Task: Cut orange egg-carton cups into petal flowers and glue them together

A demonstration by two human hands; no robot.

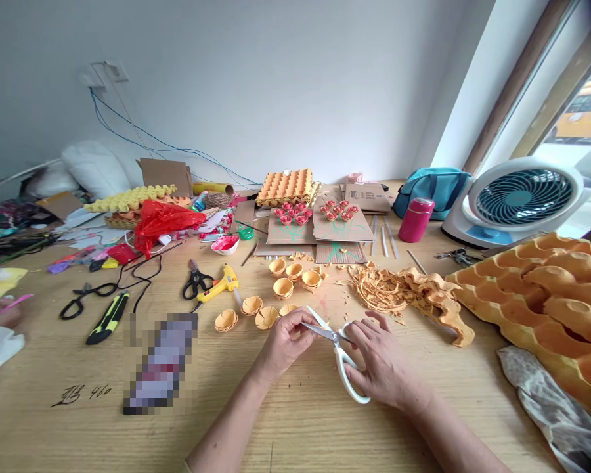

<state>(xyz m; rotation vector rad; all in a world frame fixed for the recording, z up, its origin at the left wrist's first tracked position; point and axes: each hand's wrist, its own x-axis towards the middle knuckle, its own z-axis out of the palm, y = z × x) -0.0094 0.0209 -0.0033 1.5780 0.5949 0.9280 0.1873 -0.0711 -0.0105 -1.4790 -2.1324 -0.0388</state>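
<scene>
White-handled scissors (347, 378) are in my right hand (387, 358), its fingers through and around the handles, and the blades are parted. One blade tip reaches the fingers of my left hand (286, 341), which are pinched together; what lies between them is hidden. Just beyond my left hand are orange egg-carton cups (266, 318) with petal-like cut rims. Other such cups (282, 288) stand farther back, some apparently nested. To the right of them lies a heap of orange carton trimmings (381, 289).
At right are a large orange egg tray (536, 282), a fan (517, 197) and a pink bottle (416, 220). Flower-decorated cardboard (345, 230) lies at the back. Leftward are a yellow glue gun (221, 284), black scissors (196, 281), a utility knife (108, 318) and another person's hand (4, 312).
</scene>
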